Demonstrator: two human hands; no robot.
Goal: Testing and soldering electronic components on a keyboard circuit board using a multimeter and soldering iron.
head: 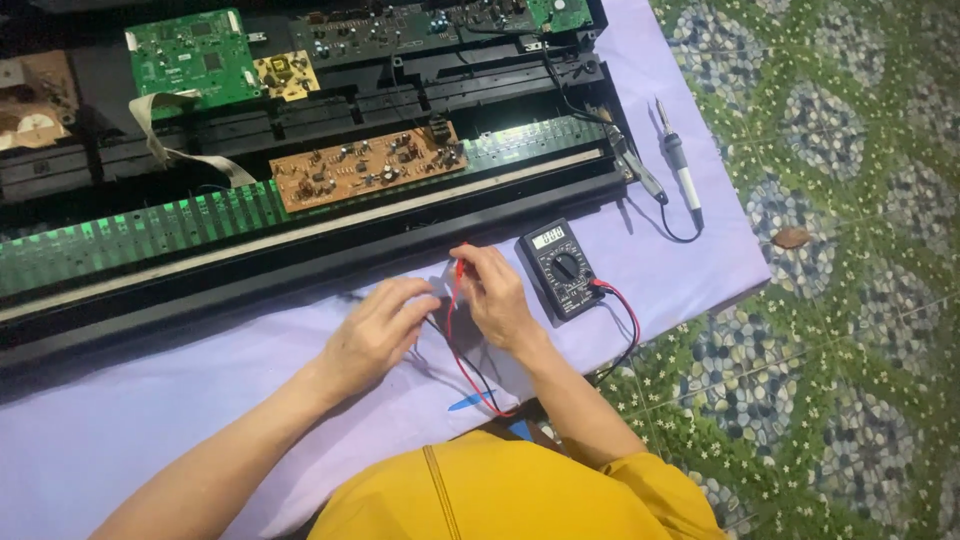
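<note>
Far left, an opened keyboard case [200, 270] lies on a lilac cloth [150, 420] spread over the floor, with a green circuit board [190, 55] up top, a white ribbon cable [165, 140] curling down from it, and a brown circuit board [365, 165] sitting loose above the long green key strip [140, 225]. Moving right, the left hand [375, 330] is curled, fingers closed around something small; what it pinches is hidden, likely the black probe or a small part, cannot tell which. Just beside it the right hand [495, 295] is clenched on the red probe [458, 270], tip pointing down toward the left hand's fingers. Red and black leads [465, 370] loop under both hands and run back to the multimeter [562, 268], which lies flat on the cloth touching the right hand's side, dial up, display lit. Further right a soldering iron [680, 165] rests on the cloth near the case corner, and a dry leaf [792, 237] lies on the tiled floor [850, 300]. Step in hand looks like a meter check of a small part held between the hands, off the boards. Judged next need: steady both tips on their contacts, then glance right to the display without shifting the hands.
</note>
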